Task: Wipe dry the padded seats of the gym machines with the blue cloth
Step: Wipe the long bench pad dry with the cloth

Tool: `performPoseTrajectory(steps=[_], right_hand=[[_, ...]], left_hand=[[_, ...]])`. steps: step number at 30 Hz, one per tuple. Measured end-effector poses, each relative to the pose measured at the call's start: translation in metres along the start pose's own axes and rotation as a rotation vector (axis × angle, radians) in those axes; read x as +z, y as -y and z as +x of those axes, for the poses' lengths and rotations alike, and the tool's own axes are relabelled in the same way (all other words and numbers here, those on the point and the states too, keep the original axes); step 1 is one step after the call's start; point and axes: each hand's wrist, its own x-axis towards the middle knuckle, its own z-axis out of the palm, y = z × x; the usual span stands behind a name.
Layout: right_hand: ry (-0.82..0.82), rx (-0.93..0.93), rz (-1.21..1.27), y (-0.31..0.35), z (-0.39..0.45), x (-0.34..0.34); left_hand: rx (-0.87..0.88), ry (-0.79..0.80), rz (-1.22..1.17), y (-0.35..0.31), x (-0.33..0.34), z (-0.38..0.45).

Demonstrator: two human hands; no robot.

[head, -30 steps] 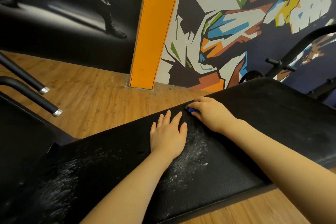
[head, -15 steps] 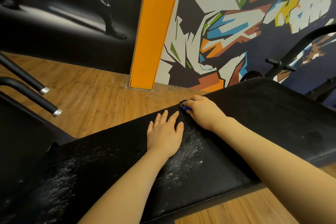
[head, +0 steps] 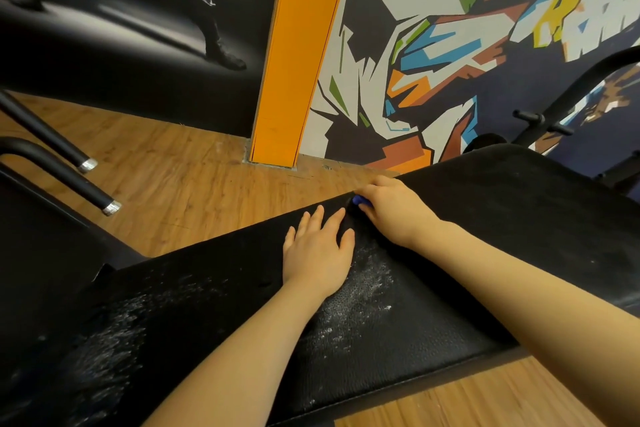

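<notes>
Pressing blue cloth onto seat, right hand.

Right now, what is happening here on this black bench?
A person is wiping the black padded seat of a gym machine. The right hand grips a small blue cloth at the seat's far edge. The left hand rests flat on the pad beside it. White wet patches remain nearer the person.

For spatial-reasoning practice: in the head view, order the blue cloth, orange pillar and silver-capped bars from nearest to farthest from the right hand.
1. Blue cloth, under the right hand.
2. Orange pillar, behind, on its left.
3. Silver-capped bars, far left.
</notes>
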Motion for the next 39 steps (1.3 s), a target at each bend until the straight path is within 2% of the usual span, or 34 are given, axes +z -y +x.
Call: performPoseTrajectory(steps=[4, 9, 21, 24, 29, 36, 39], right_hand=[[-0.031, 0.035, -0.048, -0.005, 0.020, 0.007], [0.031, 0.042, -0.069, -0.006, 0.020, 0.008], [0.080, -0.031, -0.064, 0.018, -0.046, -0.008], [0.059, -0.008, -0.054, 0.019, -0.041, -0.006], [0.011, 0.031, -0.031, 0.018, -0.025, 0.000], [-0.031, 0.101, -0.054, 0.020, 0.024, 0.008], [0.009, 0.072, -0.075, 0.020, 0.034, 0.013]], left_hand=[[-0.007, 0.002, -0.007, -0.001, 0.001, -0.001], [-0.002, -0.003, -0.018, -0.001, 0.001, -0.001], [-0.009, 0.045, -0.033, 0.000, -0.004, 0.002], [0.008, 0.106, -0.029, 0.004, -0.012, 0.005], [-0.119, 0.091, -0.001, 0.047, -0.019, -0.001], [-0.105, 0.044, 0.026, 0.060, -0.013, -0.007], [-0.110, 0.041, 0.026, 0.061, -0.011, -0.008]])
